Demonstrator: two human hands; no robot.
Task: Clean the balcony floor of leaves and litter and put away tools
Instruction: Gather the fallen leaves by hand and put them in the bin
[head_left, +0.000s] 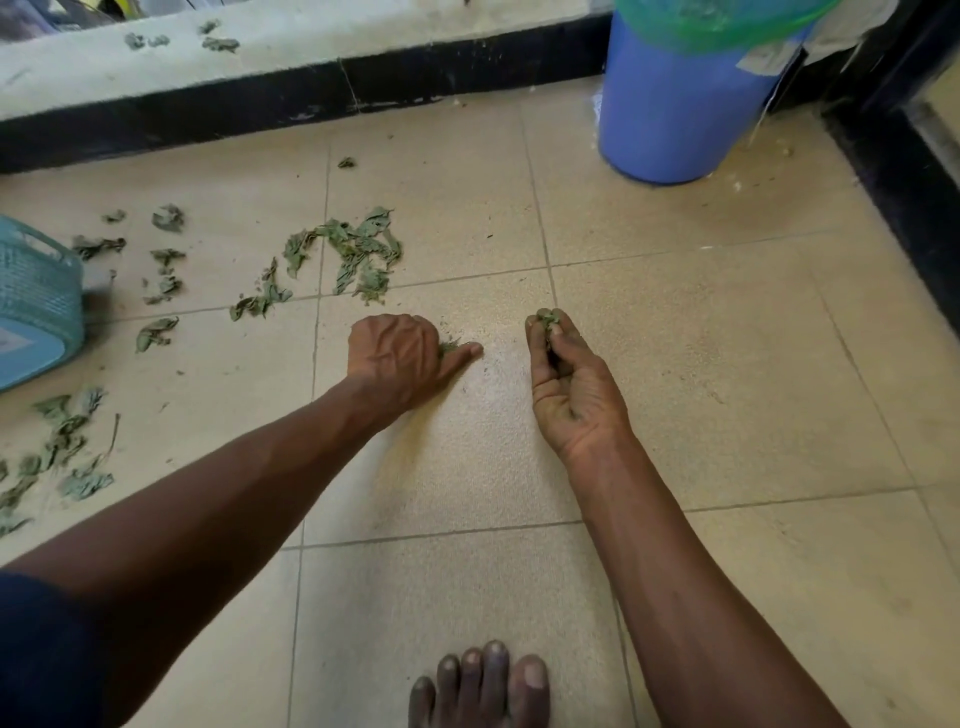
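The left hand (397, 364) is down on the floor (675, 338) with its grip curled over some small leaf crumbs (449, 345). The right hand (569, 384) is turned palm up, and its grip pinches a little bunch of leaf bits (548, 318). The big pile of leaves (358, 254) lies just past the left hand, up and a bit to its left, so that hand is nearer to it, while the blue bucket (675, 119) stands well past the right hand, which I think should drop its bits there.
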